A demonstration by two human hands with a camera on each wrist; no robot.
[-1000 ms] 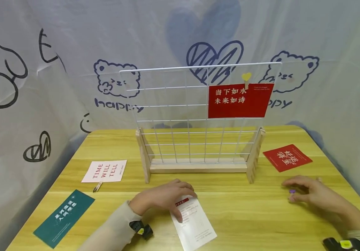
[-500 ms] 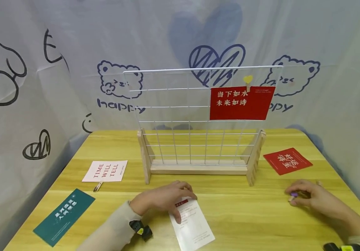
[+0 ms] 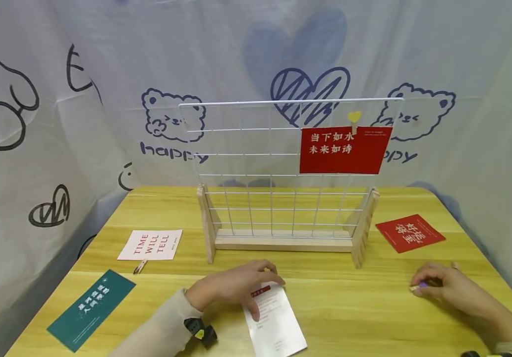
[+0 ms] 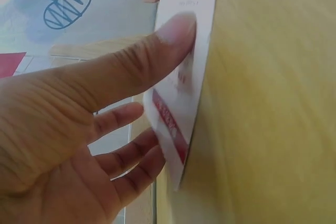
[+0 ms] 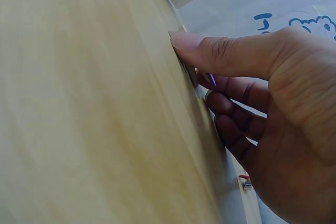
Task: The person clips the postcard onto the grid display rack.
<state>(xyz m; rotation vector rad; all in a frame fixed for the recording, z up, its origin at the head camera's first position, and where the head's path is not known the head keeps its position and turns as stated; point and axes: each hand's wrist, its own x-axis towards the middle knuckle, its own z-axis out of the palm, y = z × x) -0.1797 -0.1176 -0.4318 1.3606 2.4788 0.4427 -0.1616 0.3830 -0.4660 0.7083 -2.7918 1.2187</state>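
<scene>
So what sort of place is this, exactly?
Perhaps a small screened-off tabletop set-up, though I can't say in what building: doodle-covered sheeting rises behind and beside a wood-grain table, where a wire grid stand displays a red card.

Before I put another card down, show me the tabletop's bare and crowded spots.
Widest: the tabletop between the white card and the right hand, in front of the mesh rack. Smaller: between the green card and left sleeve. Crowded: left, where a clothespin lies by the TIME WILL TELL card, near the green card.
</scene>
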